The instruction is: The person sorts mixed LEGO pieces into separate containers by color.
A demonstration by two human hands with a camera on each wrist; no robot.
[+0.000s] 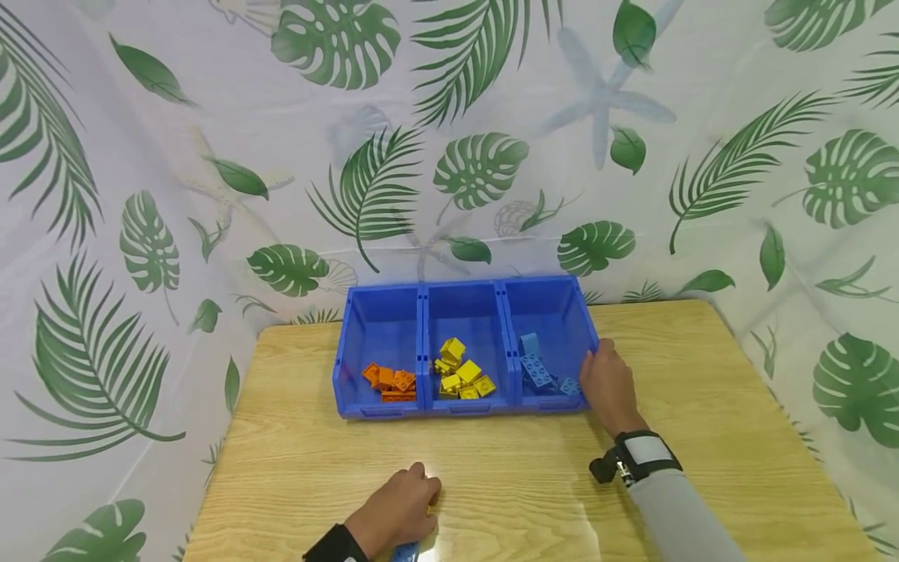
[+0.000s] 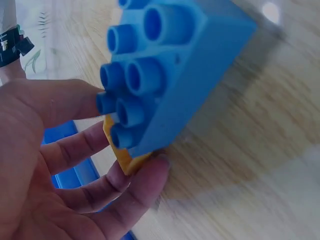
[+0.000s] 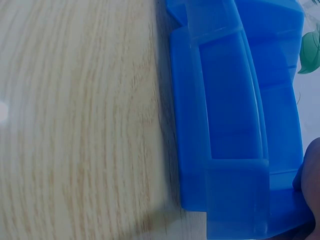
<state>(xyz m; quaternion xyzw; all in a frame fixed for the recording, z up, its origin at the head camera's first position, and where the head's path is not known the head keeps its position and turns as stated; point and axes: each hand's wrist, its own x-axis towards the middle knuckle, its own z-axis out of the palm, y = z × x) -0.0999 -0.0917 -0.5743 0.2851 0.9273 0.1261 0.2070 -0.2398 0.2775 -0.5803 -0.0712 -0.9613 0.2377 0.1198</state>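
Near the front of the table, my left hand (image 1: pixel 399 503) holds a yellow-orange toy brick (image 2: pixel 126 161) between thumb and fingers. Against that brick lies a long light-blue toy brick (image 2: pixel 187 95) with its studs toward the palm; whether the two are joined cannot be told. Only an end of the blue brick (image 1: pixel 406 553) shows in the head view. My right hand (image 1: pixel 609 386) grips the right wall of the blue three-compartment bin (image 1: pixel 467 408) near its front corner. In the right wrist view, just part of that hand (image 3: pixel 311 182) appears at the bin's edge.
Orange bricks (image 1: pixel 389 379) lie in the left compartment, yellow bricks (image 1: pixel 463 375) in the middle one, light-blue bricks (image 1: pixel 537 371) in the right one. The bin stands at the back of the wooden table (image 1: pixel 295 453), close to a leaf-print cloth (image 1: pixel 485 226).
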